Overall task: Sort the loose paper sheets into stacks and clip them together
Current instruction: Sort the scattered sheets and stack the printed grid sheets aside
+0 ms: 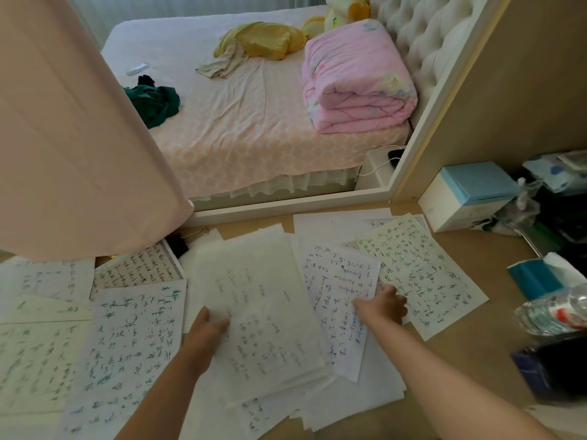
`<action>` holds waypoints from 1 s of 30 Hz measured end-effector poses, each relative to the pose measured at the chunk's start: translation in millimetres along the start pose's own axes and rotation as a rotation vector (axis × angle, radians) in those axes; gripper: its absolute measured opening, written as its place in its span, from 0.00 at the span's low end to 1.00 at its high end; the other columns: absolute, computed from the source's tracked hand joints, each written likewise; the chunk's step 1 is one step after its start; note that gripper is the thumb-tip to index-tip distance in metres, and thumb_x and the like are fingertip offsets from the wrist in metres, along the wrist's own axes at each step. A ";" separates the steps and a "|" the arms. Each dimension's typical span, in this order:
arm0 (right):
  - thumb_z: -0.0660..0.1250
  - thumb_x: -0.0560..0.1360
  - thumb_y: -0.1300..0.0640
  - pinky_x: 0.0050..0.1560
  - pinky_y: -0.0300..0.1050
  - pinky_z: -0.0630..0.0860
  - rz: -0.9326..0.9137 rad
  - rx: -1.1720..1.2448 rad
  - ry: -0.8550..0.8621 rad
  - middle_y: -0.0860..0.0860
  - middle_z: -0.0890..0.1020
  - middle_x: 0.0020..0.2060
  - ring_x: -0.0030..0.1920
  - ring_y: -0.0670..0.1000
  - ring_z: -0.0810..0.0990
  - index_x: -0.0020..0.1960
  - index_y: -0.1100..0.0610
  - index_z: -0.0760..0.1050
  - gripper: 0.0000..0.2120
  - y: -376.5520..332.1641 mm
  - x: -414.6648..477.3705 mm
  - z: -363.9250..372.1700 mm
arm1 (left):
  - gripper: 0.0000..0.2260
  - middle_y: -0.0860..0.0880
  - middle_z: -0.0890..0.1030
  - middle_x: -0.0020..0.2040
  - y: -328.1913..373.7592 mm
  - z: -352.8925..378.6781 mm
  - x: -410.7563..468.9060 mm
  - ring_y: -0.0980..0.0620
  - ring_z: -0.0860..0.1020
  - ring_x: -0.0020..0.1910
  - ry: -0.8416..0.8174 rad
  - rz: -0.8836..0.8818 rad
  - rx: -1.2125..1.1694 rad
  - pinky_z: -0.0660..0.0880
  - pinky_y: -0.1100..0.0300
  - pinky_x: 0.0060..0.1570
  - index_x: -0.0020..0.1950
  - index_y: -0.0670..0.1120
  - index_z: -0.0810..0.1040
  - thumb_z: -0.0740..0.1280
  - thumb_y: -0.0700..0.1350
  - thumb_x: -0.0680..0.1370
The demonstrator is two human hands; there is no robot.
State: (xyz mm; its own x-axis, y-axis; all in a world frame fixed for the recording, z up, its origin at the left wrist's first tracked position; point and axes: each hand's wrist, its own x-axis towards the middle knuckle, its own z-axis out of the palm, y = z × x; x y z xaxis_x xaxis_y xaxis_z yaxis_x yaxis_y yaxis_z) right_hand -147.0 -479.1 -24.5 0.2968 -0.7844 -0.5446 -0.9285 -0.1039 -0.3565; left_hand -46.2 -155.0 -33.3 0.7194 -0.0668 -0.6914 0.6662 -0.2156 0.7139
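Many loose handwritten sheets lie spread over a beige desk [470, 354]. My left hand [208, 330] grips the left edge of a middle stack of thin white sheets [254, 296], lifted a little. My right hand [386, 304] pinches the right edge of a sheet with blue writing [340, 300]. To its right lies a sheet with green writing [419, 268]. More green-ink sheets [127, 344] cover the left side. A black binder clip [178, 244] with gold handles lies at the back, partly under the papers.
A pink curtain [70, 138] hangs over the desk's left rear. Blue-and-white boxes [467, 198], a tissue pack [540, 274], a plastic bottle [552, 312] and dark clutter crowd the right side. A mirror behind the desk shows a bed with a folded pink quilt [355, 81].
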 end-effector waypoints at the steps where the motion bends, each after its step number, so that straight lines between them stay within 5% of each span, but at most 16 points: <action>1: 0.76 0.68 0.51 0.45 0.49 0.72 -0.001 -0.015 -0.030 0.60 0.67 0.64 0.61 0.62 0.72 0.69 0.57 0.60 0.37 3.1 3.6 -0.8 | 0.17 0.43 0.78 0.62 5.4 3.7 -1.4 0.41 0.78 0.58 -0.031 -0.015 -0.064 0.77 0.43 0.58 0.68 0.45 0.70 0.64 0.33 0.80; 6: 0.78 0.64 0.48 0.55 0.56 0.79 -0.044 -0.072 -0.060 0.57 0.75 0.60 0.58 0.60 0.76 0.67 0.57 0.63 0.39 -3.0 7.7 4.7 | 0.27 0.47 0.73 0.68 29.7 48.6 11.4 0.42 0.75 0.62 -0.072 0.005 0.152 0.74 0.44 0.62 0.75 0.45 0.63 0.66 0.38 0.78; 8: 0.74 0.68 0.50 0.56 0.56 0.78 0.002 -0.069 -0.034 0.59 0.73 0.61 0.61 0.60 0.73 0.67 0.58 0.66 0.33 -12.6 9.7 6.5 | 0.19 0.45 0.76 0.64 38.5 75.0 16.0 0.44 0.77 0.59 -0.043 0.078 0.411 0.77 0.45 0.58 0.68 0.46 0.70 0.63 0.39 0.77; 11: 0.67 0.69 0.48 0.50 0.50 0.77 0.128 0.173 -0.022 0.57 0.77 0.56 0.56 0.60 0.75 0.63 0.54 0.74 0.24 -23.2 14.7 6.9 | 0.14 0.42 0.74 0.62 45.0 109.5 21.4 0.41 0.74 0.60 0.119 0.169 0.787 0.75 0.44 0.59 0.64 0.43 0.72 0.56 0.38 0.80; 14: 0.65 0.62 0.48 0.48 0.51 0.80 0.159 0.466 -0.137 0.56 0.80 0.53 0.51 0.59 0.80 0.61 0.58 0.73 0.29 -24.6 26.5 12.0 | 0.17 0.39 0.65 0.70 45.7 126.2 27.6 0.38 0.64 0.69 0.149 0.157 0.939 0.67 0.44 0.66 0.70 0.40 0.68 0.59 0.40 0.80; 16: 0.70 0.64 0.52 0.49 0.51 0.80 0.144 0.605 -0.221 0.55 0.80 0.53 0.51 0.57 0.81 0.63 0.60 0.70 0.29 -27.6 22.5 9.2 | 0.17 0.39 0.67 0.68 43.3 129.0 32.6 0.38 0.66 0.68 0.123 0.168 0.947 0.68 0.43 0.65 0.68 0.40 0.69 0.62 0.42 0.80; 19: 0.70 0.74 0.58 0.53 0.47 0.76 0.017 0.490 -0.361 0.53 0.80 0.53 0.51 0.54 0.78 0.59 0.58 0.71 0.16 -28.0 19.3 7.9 | 0.19 0.40 0.72 0.64 42.8 127.7 37.8 0.38 0.71 0.63 0.116 0.176 0.896 0.73 0.41 0.62 0.66 0.40 0.70 0.65 0.44 0.78; 23: 0.72 0.74 0.62 0.57 0.47 0.77 -0.122 0.300 -0.447 0.53 0.79 0.59 0.56 0.54 0.77 0.65 0.57 0.70 0.22 -29.2 21.6 14.5 | 0.19 0.42 0.76 0.62 48.8 124.3 35.2 0.40 0.76 0.60 0.050 0.135 0.791 0.76 0.42 0.59 0.66 0.42 0.68 0.68 0.44 0.77; 28: 0.68 0.75 0.68 0.58 0.50 0.79 -0.234 0.467 -0.621 0.54 0.81 0.60 0.59 0.55 0.80 0.66 0.56 0.72 0.21 -33.7 24.7 -10.1 | 0.31 0.46 0.74 0.65 59.2 112.9 34.8 0.41 0.78 0.60 -0.010 0.168 0.604 0.78 0.43 0.57 0.74 0.47 0.59 0.72 0.46 0.76; 30: 0.67 0.76 0.68 0.52 0.47 0.80 -0.281 0.535 -0.681 0.52 0.82 0.58 0.57 0.53 0.81 0.65 0.53 0.73 0.20 -35.9 29.2 -24.3 | 0.29 0.47 0.76 0.63 67.9 109.8 33.2 0.44 0.79 0.58 -0.014 0.221 0.432 0.80 0.48 0.52 0.73 0.46 0.64 0.74 0.44 0.75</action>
State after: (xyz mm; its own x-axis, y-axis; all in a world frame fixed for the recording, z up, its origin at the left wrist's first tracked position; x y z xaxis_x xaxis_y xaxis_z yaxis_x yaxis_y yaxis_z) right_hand -110.4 -513.2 -9.2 0.7223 -0.2245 -0.6541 -0.6247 0.1942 -0.7564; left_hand 1.4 -278.8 -19.9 0.8298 -0.1689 -0.5319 0.3529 -0.5796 0.7346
